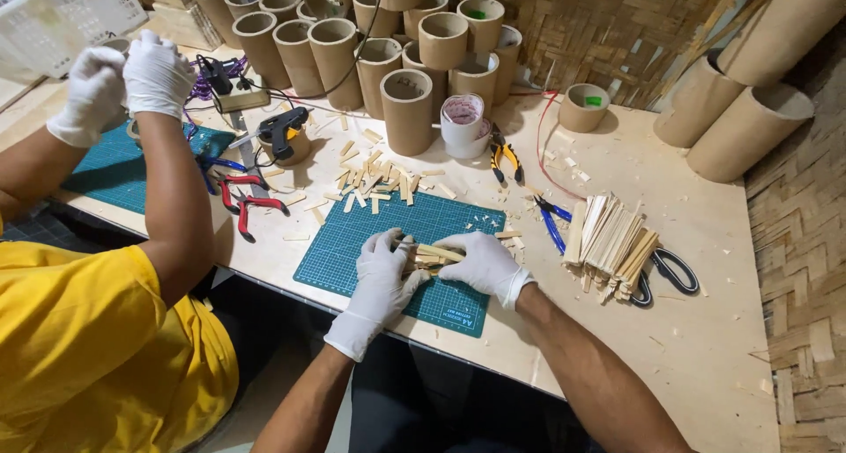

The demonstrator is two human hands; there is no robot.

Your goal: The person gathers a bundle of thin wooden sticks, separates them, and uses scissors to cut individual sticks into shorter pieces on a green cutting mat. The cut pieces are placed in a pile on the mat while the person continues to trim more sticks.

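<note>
My left hand [381,268] and right hand [480,263] in white gloves pinch small wood sticks [429,255] on the green mat [352,233] — more sticks [610,241] sit near my right, and a person in yellow [79,347] works beside me.
</note>
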